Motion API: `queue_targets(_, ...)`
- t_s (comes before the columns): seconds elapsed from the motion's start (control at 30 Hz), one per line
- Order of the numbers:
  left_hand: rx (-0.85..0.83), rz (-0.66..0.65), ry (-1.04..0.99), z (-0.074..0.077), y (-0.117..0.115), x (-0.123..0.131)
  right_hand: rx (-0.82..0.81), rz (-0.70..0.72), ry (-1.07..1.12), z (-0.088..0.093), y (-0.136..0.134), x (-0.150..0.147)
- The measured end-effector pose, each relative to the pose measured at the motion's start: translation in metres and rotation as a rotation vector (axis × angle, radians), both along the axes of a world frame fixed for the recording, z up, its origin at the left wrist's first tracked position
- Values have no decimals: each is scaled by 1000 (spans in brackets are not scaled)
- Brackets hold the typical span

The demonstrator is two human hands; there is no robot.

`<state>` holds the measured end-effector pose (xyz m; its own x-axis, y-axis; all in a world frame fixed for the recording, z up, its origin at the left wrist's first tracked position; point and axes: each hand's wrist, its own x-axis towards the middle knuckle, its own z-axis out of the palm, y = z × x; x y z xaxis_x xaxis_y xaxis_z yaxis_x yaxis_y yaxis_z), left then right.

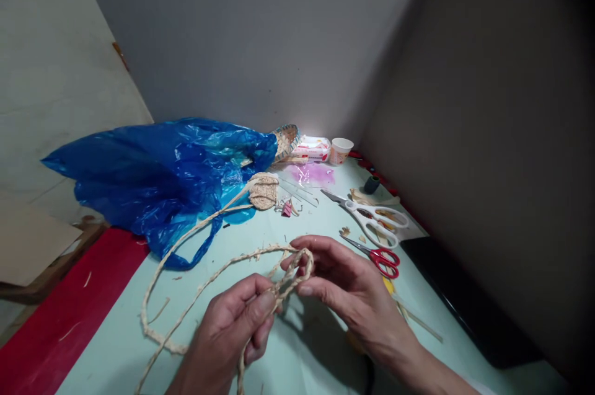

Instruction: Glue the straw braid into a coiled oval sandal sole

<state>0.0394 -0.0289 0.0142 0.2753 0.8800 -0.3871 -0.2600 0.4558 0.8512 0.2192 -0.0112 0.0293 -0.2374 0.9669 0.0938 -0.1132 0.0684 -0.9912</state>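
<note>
A pale braided straw cord [305, 258] is bent into a small loop between my two hands. My left hand [239, 320] pinches the lower part of the loop between thumb and fingers. Around the loop's upper right side curl the thumb and fingers of my right hand [356, 289], touching it; the far fingertips are partly hidden. From the hands the cord sweeps left over the table in wide curves. One strand leads back to a round wound or woven straw piece [263, 191]. Another length hangs below my left hand.
A blue plastic bag [181, 178] lies at the left, with a woven basket [286, 141] beside it. White-handled scissors [372, 218], red-handled scissors [382, 260], a paper cup [341, 150], a dark thread spool [372, 184], a pink clip [287, 209] and a black flat object [465, 302] are around.
</note>
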Motion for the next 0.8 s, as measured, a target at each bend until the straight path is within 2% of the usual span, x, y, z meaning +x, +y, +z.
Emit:
queue_targets(0.17, -68, -47, -37, 6, -1, 0, 140, 51, -62, -3, 5, 6)
queue_targets(0.53, -59, -100, 41, 0, 0, -4, -20, -22, -38, -6, 2, 12)
queue_targets(0.67, 23, -96, 208, 7, -2, -6, 7, -34, -8, -9, -3, 13)
queue_targets(0.8, 282, -37, 520, 13, -7, -4, 142, -83, -70, -12, -5, 14)
